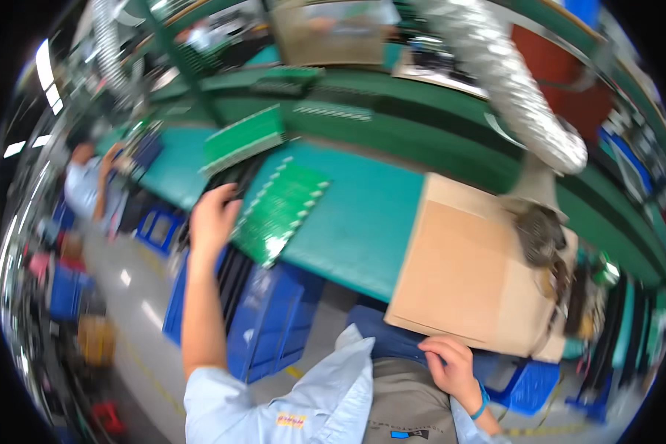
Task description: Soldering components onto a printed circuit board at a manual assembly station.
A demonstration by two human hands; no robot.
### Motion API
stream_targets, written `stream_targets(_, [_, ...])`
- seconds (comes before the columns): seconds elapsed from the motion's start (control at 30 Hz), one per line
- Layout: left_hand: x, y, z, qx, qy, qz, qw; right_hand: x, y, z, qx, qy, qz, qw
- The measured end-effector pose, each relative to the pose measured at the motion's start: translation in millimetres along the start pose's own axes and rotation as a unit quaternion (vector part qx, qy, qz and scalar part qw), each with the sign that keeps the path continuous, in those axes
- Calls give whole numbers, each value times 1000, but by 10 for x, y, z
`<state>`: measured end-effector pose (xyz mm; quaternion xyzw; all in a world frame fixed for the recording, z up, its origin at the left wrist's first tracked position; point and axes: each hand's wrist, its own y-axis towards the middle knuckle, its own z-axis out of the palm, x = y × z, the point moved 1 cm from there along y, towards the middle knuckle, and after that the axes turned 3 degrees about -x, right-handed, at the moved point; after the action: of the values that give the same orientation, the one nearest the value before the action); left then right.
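My left hand [213,218] reaches over the bench beside a green circuit board panel [281,211] that lies tilted on the teal mat. Its thumb and fingers are parted and bent, next to a dark rail; motion blur softens them, and I see nothing held. At the near edge of a brown cardboard sheet [451,274], my right hand [453,370] hangs half curled in front of my body. A gap shows between its thumb and fingers, with nothing visible in them. Behind the panel, another green board [244,139] stands raised at a slant.
A silver flexible duct [514,81] comes down over the cardboard, its hood by a dark, blurred object [539,235]. Blue bins [274,318] stand below the bench. A person [92,181] in light blue works at the far left. Green shelving borders the back.
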<state>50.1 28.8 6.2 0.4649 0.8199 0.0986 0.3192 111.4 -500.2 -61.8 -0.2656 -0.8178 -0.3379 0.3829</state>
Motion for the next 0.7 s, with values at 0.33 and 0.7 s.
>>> stream_targets(0.33, [1199,453,-122,-180,190,200,944,-265,-85,41,-7,11,-14,1000])
stream_targets(0.7, [1648,484,-278,37,123,-112,985,-131,138,142,-11,-15,-12,1000])
